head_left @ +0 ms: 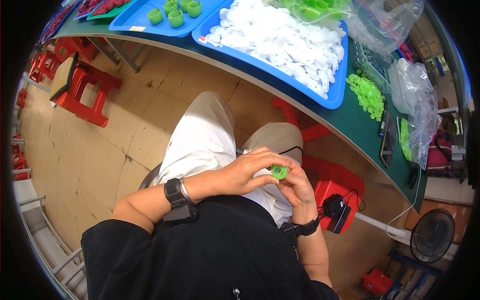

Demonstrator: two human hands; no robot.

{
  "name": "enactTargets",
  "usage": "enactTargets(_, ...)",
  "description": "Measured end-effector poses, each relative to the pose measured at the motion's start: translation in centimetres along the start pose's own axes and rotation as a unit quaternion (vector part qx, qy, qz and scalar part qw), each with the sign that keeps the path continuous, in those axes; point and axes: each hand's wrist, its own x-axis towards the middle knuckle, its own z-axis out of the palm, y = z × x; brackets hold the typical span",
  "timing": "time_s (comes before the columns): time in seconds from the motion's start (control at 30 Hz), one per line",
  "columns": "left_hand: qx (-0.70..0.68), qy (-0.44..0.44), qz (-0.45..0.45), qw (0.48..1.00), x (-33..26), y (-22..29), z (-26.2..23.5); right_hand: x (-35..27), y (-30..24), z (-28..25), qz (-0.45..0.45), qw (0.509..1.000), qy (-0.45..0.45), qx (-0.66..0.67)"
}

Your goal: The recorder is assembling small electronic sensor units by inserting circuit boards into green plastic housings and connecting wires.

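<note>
Above my lap, both hands meet around a small green round plastic cup, its round opening facing up toward me. My left hand closes on it with the fingers over the far side and the thumb near its edge. My right hand pinches it from the other side, fingers bent. Something small and greyish shows inside the cup, too small to make out. On the bench ahead, similar green cups stand in a blue tray.
A larger blue tray holds a heap of white translucent plastic pieces. Light green pieces, a phone and clear plastic bags lie on the green bench to its right. Red stools stand left; a black fan stands right.
</note>
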Motion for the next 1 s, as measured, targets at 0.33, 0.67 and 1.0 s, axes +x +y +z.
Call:
enactTargets(0.33, 0.022, -0.021, -0.003, 1.0, 0.0, 0.1, -0.1, -0.2, 0.0, 0.2, -0.009, 1.0, 0.002, 0.017)
enactTargets(0.67, 0.064, -0.007, -0.01, 0.998, -0.2, -0.2, 0.3, -0.2, 0.4, -0.5, -0.013, 0.998, 0.057, 0.026)
enactTargets(1.0, 0.098, -0.023, 0.019, 0.995, -0.1, 0.0, 0.3, -0.5, 1.0, -0.7, 0.015, 0.984, -0.058, 0.171)
